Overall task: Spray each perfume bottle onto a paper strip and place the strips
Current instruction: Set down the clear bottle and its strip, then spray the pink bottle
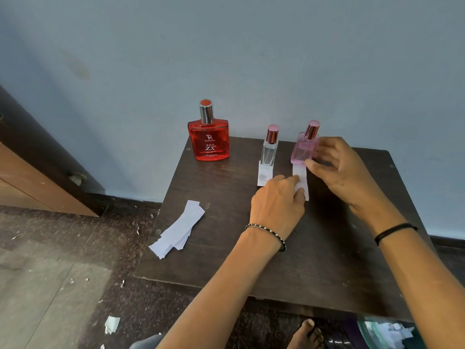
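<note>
Three perfume bottles stand along the far edge of a dark wooden table (251,248): a large red bottle (208,142) at the left, a slim clear bottle (269,149) in the middle, a pink bottle (304,147) at the right. A white strip (264,175) lies under the clear bottle's base. My left hand (276,200) pinches the near end of another white paper strip (300,177) lying in front of the pink bottle. My right hand (337,165) touches the pink bottle's side, its thumb on the strip's far end.
A loose pile of blank paper strips (178,230) lies near the table's left edge. A pale blue wall rises right behind the bottles. Paper scraps (112,323) litter the floor at the left, and a bare foot (307,333) shows below the table's near edge.
</note>
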Action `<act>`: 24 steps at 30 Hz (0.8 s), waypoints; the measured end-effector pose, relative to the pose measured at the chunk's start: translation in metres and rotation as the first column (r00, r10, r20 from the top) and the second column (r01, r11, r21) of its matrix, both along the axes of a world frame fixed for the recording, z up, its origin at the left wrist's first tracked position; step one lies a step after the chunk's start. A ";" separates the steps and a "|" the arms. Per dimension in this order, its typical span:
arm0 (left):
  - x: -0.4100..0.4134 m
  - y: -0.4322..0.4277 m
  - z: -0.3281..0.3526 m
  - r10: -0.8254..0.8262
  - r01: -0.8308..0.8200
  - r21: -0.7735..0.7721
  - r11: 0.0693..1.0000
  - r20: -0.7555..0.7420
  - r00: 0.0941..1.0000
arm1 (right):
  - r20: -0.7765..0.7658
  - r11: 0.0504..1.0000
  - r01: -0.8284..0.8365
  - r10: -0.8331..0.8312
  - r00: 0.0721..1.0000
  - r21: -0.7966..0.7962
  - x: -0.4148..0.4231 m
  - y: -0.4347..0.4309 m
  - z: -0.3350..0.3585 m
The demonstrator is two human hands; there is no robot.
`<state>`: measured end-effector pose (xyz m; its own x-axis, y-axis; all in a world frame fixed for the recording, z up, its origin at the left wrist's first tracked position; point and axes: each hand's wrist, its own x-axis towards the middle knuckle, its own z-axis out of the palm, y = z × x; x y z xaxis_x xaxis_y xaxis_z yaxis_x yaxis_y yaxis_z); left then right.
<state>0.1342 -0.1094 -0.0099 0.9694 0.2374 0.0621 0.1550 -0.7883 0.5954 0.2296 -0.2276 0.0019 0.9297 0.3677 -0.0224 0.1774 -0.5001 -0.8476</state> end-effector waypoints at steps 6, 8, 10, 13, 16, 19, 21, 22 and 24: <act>-0.008 0.010 0.001 0.007 0.002 -0.135 0.991 0.069 0.998 | 0.041 0.995 0.092 -0.090 0.995 -0.049 -0.034 -0.016 -0.005; -0.014 0.013 0.001 0.021 -0.006 -0.142 0.990 0.103 0.994 | 0.070 0.993 0.112 -0.109 0.992 -0.043 -0.050 -0.015 -0.005; -0.020 0.018 0.001 0.038 -0.019 -0.137 0.990 0.135 0.990 | 0.087 0.993 0.114 -0.111 0.990 -0.029 -0.068 -0.011 -0.004; -0.029 0.032 0.003 0.069 -0.044 -0.130 0.991 0.192 0.979 | 0.091 0.997 0.077 -0.077 0.993 0.011 -0.093 0.004 -0.002; -0.042 0.055 0.008 0.100 -0.075 -0.106 0.992 0.257 0.961 | 0.083 0.997 0.027 -0.033 0.996 0.070 -0.117 0.026 0.002; -0.057 0.083 0.012 0.182 -0.161 -0.106 0.981 0.248 0.951 | 0.091 0.990 -0.044 0.032 0.995 0.133 -0.137 0.051 0.006; -0.067 0.101 0.014 0.248 -0.224 -0.125 0.967 0.234 0.940 | 0.105 0.987 -0.103 0.090 0.990 0.123 -0.150 0.067 0.005; -0.071 0.109 0.014 0.283 -0.254 -0.147 0.956 0.228 0.932 | 0.113 0.985 -0.128 0.115 0.987 0.115 -0.156 0.073 0.004; -0.077 0.122 0.016 0.342 -0.305 -0.186 0.934 0.214 0.915 | 0.146 0.980 -0.181 0.167 0.975 0.086 -0.165 0.086 -0.001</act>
